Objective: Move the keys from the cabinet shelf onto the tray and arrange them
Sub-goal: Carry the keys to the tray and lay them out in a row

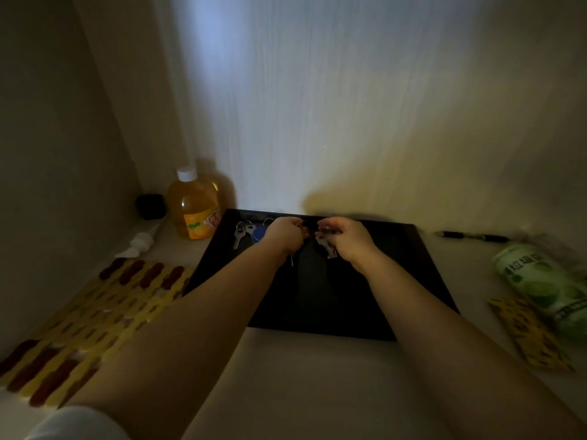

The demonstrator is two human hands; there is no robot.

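Head view shows us reaching with both arms into a dim cabinet, our hands over the far part of a black tray (397, 281) that lies on the shelf. One set of keys (243, 233) already rests on the tray near its far left corner, with a blue fob (259, 233) just beside it. Our left hand (284, 235) is curled shut around a second bunch; a thin key tip hangs below the fist. Our right hand (347, 238) pinches a third bunch (327, 246) by its ring, the blades dangling just above the tray surface.

We judge the moving part mostly done: every key we can see is on or over the tray, and no others show on the bare shelf, though the light is poor. What remains, as we read it, is laying down the two held bunches and spacing them in a row beside the first. An orange bottle (193, 211) stands just left of the tray.
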